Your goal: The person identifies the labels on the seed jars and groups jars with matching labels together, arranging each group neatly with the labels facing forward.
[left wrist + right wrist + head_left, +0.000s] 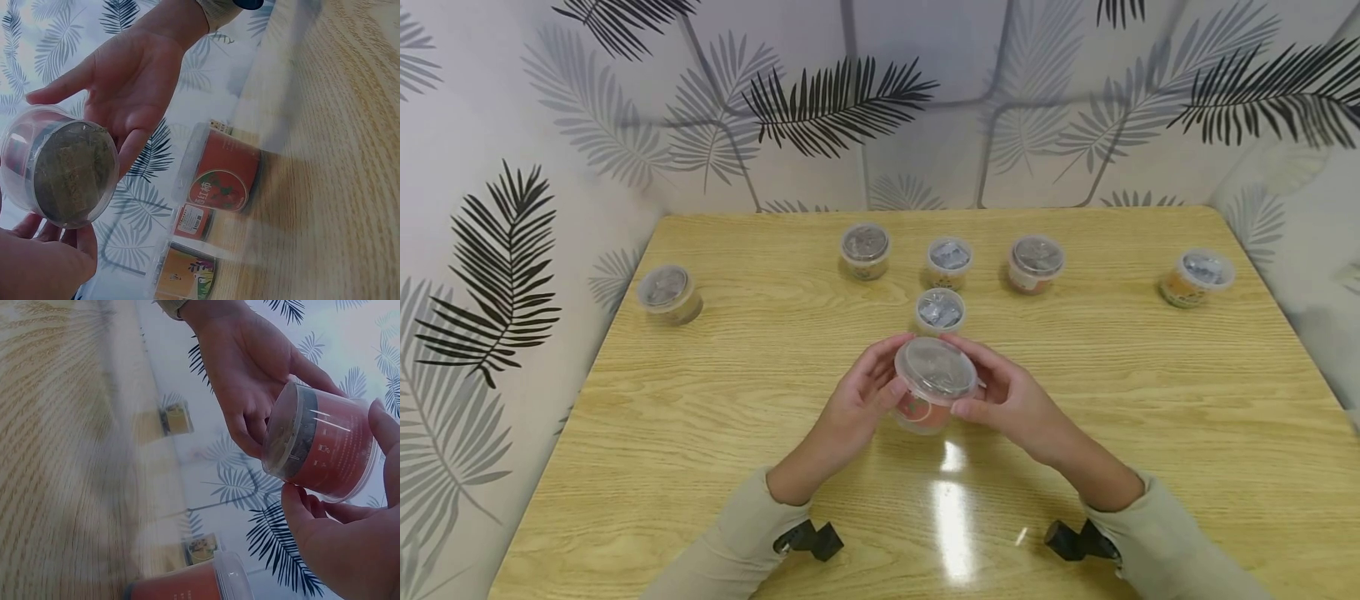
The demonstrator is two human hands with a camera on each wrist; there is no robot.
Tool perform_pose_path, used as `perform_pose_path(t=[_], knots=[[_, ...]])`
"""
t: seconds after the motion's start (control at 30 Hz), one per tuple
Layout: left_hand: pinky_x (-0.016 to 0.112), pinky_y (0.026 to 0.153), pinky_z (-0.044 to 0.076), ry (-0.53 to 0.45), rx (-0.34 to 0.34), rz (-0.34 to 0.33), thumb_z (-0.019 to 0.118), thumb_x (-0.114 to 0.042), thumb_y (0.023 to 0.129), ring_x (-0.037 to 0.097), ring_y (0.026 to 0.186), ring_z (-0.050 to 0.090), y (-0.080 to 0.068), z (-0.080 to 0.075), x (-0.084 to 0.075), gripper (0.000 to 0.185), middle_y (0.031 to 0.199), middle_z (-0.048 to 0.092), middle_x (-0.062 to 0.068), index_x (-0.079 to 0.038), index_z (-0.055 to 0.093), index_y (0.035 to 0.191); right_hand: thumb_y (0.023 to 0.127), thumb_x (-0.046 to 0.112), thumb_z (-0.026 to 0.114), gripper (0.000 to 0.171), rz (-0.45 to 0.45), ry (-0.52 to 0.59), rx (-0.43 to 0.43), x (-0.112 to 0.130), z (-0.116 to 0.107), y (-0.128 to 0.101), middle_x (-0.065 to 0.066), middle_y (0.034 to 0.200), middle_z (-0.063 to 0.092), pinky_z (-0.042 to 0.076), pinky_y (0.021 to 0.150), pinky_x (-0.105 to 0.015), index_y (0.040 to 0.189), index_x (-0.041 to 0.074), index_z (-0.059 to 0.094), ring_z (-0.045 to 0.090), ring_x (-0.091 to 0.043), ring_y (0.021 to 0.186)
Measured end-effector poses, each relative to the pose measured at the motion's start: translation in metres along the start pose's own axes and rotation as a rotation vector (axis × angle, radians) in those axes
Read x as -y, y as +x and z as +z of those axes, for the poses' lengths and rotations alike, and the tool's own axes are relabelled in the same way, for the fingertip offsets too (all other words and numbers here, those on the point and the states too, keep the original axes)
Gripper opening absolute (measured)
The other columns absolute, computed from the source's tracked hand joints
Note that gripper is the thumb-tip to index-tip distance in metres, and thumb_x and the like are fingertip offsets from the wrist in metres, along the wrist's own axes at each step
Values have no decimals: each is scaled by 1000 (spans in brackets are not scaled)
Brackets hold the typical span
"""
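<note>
Between both hands is a clear plastic tub (pixel 925 410) with a red label and a translucent lid (pixel 936 367). My left hand (pixel 859 402) grips its left side, thumb in front and fingers behind. On the opposite side my right hand (pixel 1018 410) holds it, the thumb on the front near the lid's rim. The right wrist view shows the red label of the tub (pixel 334 444) and a dark band near its base. Seen from below in the left wrist view, the tub (pixel 72 175) has a dark wrapped packet inside and is raised above the table.
Just beyond the hands stands a small lidded tub (pixel 940 310), with another tub (pixel 950 260) behind it. More tubs stand along the back, including one at far left (pixel 670 293) and one at far right (pixel 1197 277). A leaf-patterned curtain (pixel 925 158) surrounds the wooden table (pixel 700 400).
</note>
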State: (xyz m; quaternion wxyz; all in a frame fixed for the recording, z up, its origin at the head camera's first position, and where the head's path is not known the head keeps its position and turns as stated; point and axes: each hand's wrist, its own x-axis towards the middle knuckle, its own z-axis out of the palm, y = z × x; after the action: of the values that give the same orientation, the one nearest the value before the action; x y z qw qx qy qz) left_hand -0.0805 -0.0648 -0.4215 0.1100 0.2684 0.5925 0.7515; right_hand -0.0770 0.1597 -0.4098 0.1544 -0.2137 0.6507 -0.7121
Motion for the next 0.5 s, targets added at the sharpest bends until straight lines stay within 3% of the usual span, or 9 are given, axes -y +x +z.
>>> perform_pose_path(t=[0.23,0.5], knots=[[38,105,32,55,-71,73,47,-16,99,26,129,38,1,-2,0,41,137,43,15,0,38,136,85,4,66,63,-15,-20,-68,0,-4,0,-14,132,45,39,100,-29,141,5,36,45,-24,120],[37,103,36,58,-125,57,47,-12,98,27,125,42,1,-4,0,37,135,45,13,-2,42,134,89,4,62,47,-30,38,-130,0,-5,-2,-9,126,51,45,92,-28,132,0,44,50,-21,116]])
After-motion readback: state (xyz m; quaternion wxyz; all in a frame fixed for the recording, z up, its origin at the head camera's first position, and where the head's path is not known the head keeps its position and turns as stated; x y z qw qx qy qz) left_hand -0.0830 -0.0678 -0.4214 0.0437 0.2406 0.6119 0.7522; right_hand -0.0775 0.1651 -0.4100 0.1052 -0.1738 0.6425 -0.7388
